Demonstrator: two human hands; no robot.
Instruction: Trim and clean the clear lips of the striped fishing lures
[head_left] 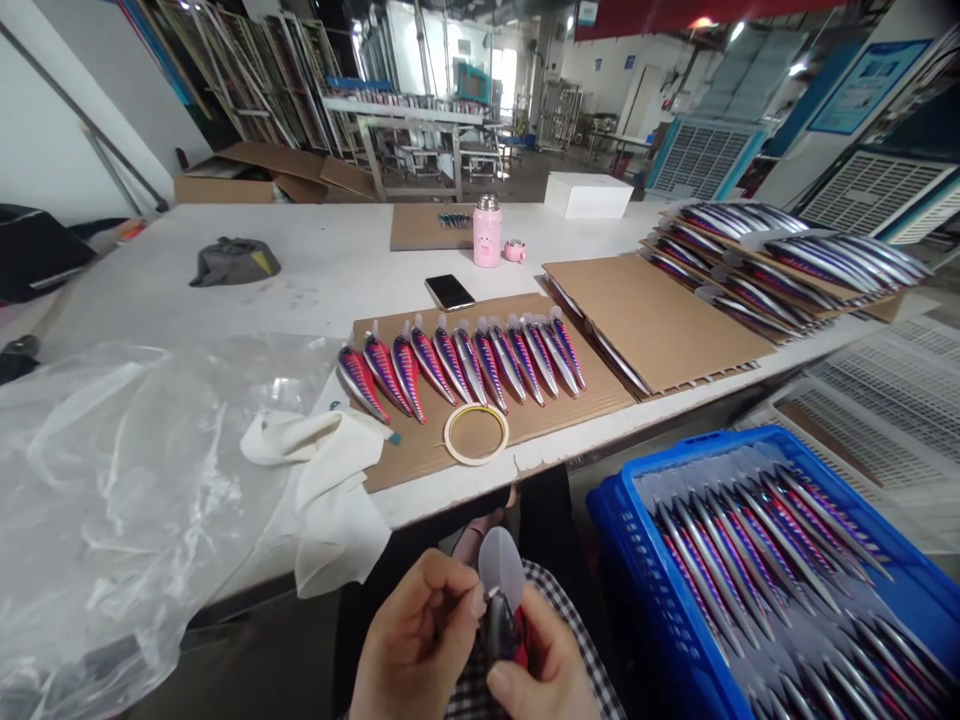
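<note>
Both my hands are low in front of me, below the table edge, closed around one fishing lure with a clear plastic lip pointing up. My left hand pinches near the lure's lip from the left. My right hand grips the dark red body from the right. On the table ahead, a row of several red, purple and silver lures lies on a brown cardboard sheet. A roll of tape lies on the same sheet, in front of the row.
A blue crate full of lures stands at my right. White cloth and a clear plastic bag cover the table's left. Stacked cardboard with lures, a phone, a pink bottle and a white box lie farther back.
</note>
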